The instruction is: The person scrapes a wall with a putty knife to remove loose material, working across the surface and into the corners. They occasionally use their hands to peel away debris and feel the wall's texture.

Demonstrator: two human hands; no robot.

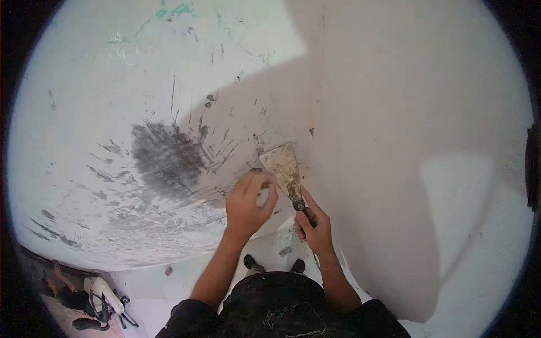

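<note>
My right hand (316, 230) is closed round the dark handle of a putty knife (284, 167). Its wide blade points up and to the left in front of the wall (372, 169), and pale, crusty residue with brown stains covers it. Beside the blade's left edge, my left hand (245, 201) has its fingers curled in, with thumb and forefinger forming a ring. Whether anything sits in that pinch, or whether the fingers touch the blade, I cannot make out.
The wall has a large dark smudge (166, 160) with streaks round it. A corner line runs down near the middle. Below are my shoes (253, 263) and a small block (285, 250) on the floor. At lower left, another person (73, 298) is beside a white chair-like object (104, 293).
</note>
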